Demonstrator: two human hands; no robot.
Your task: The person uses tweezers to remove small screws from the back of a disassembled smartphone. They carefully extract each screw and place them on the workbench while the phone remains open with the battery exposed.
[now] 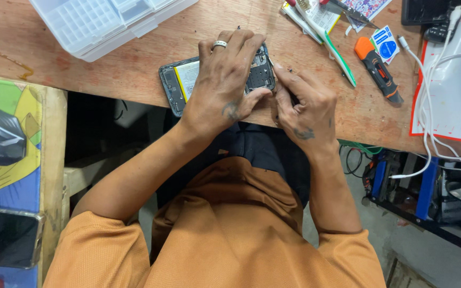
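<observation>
An opened phone (180, 80) lies back-up near the wooden bench's front edge, its battery and circuit board showing. My left hand (225, 85), with a ring on one finger, lies over the phone and presses it down. My right hand (302, 104) sits just right of the phone with its fingers curled around a thin dark tool whose tip meets the phone's right end. The tool is mostly hidden by the fingers.
A clear plastic parts box (102, 21) stands at the back left. An orange-and-black utility knife (378, 68), a green-handled tool (340, 58) and packets lie at the right, with white cables (428, 122) over a white mat (454, 90). Another phone (6, 234) rests at the left.
</observation>
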